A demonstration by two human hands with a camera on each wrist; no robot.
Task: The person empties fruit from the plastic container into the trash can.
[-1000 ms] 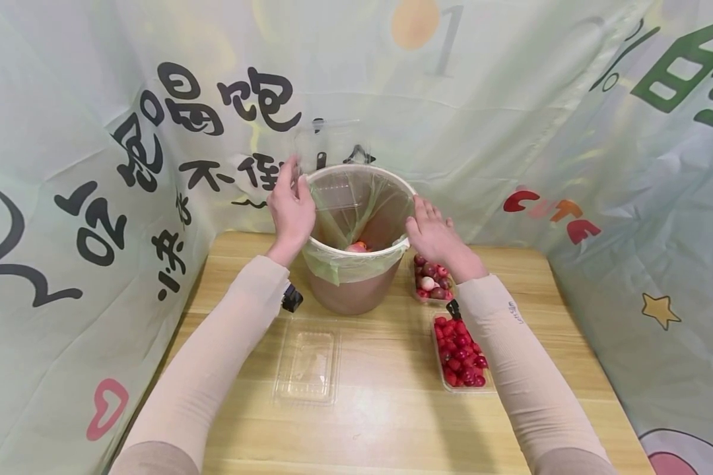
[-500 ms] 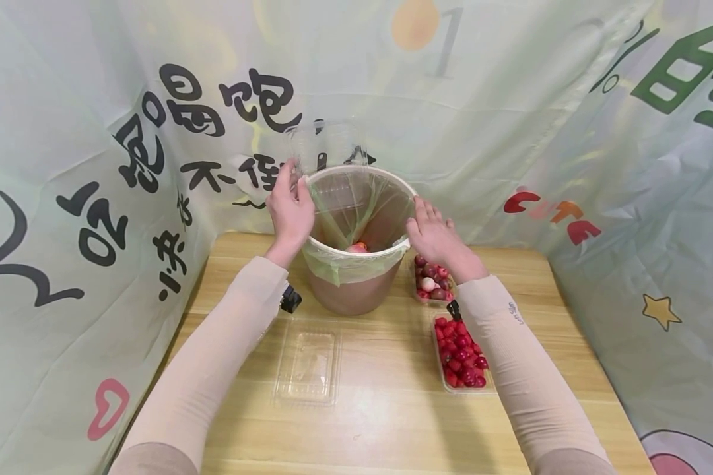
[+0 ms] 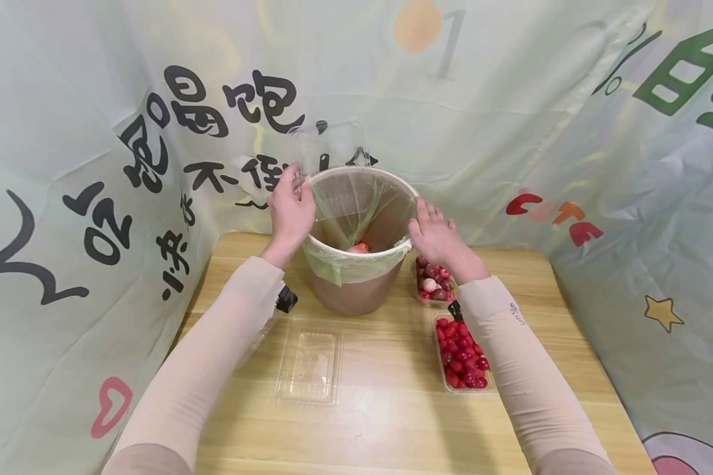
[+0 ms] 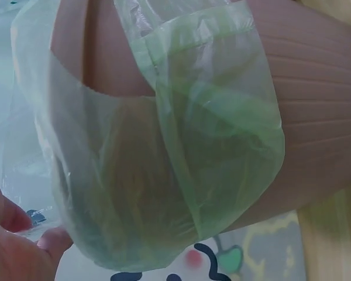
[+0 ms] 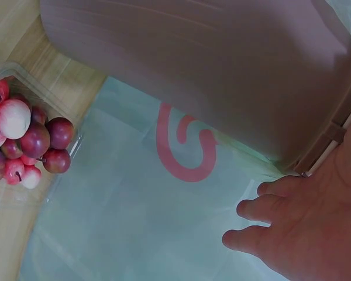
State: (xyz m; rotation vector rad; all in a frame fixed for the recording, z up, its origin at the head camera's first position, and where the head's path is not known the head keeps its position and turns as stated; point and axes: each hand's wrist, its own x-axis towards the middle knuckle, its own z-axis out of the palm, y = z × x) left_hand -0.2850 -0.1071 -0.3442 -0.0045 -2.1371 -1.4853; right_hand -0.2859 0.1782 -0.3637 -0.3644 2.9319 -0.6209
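My left hand (image 3: 293,210) pinches the edge of a clear plastic fruit box (image 3: 333,142), tilted up over the back left of a trash bin (image 3: 356,297). In the left wrist view, the thumb and a finger (image 4: 54,240) meet on thin clear plastic. A pale green bag (image 3: 356,269) lines the bin and folds over its white rim. Deep inside lies a pinkish-red round fruit (image 3: 359,248). On the bin's right side my right hand (image 3: 442,236) rests against the rim, its fingers (image 5: 254,208) extended.
A clear box of dark red and pale fruits (image 3: 434,280) stands right of the bin. Nearer, another box holds strawberries and cherry-like fruits (image 3: 463,356). A flat clear tray (image 3: 313,366) lies on the wooden table (image 3: 386,422) in front. Printed cloth walls (image 3: 451,132) surround the table.
The clear box in my left hand tilts slightly differently over the bin. My right hand stays on the rim, and the boxes on the table have not moved.
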